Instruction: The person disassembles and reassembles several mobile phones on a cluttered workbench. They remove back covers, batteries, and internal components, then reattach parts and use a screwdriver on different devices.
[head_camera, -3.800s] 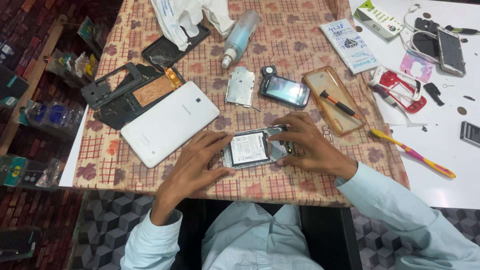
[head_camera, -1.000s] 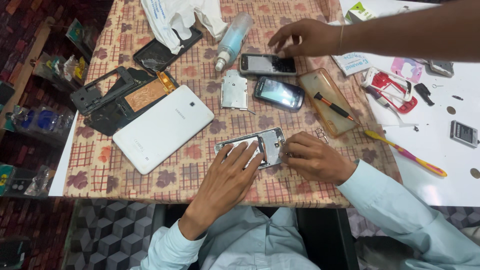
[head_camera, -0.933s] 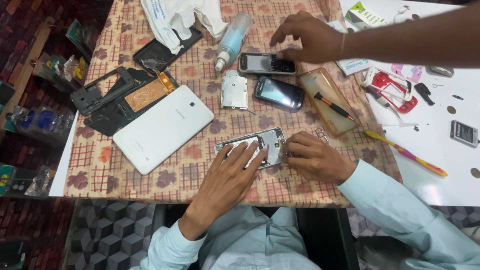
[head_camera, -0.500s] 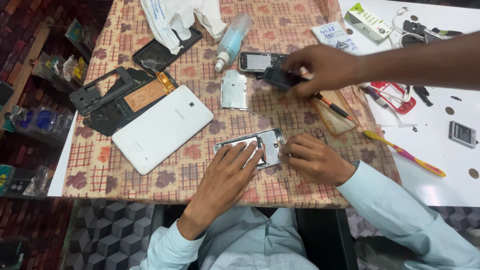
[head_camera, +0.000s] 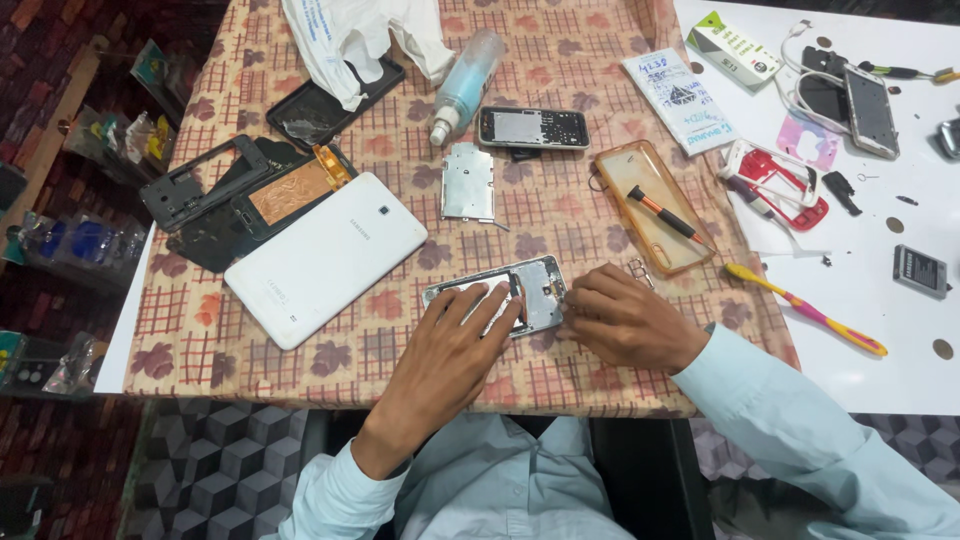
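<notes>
Patterned cloth (head_camera: 300, 350) covers the table. Left of the opened phone frame (head_camera: 500, 295) lies a white tablet (head_camera: 325, 255). Left hand (head_camera: 450, 350) presses flat, fingers spread, on the frame's left half; its long axis runs left-right. Right hand (head_camera: 625, 320), curled, pinches its right end.

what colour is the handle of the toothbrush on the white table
Yellow and pink; the toothbrush shows in the head view, right of the right hand.

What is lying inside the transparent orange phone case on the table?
Inside the transparent orange phone case lies a small screwdriver with an orange-and-black handle, set diagonally. Only the patterned tablecloth shows through; nothing else is visible.
</notes>
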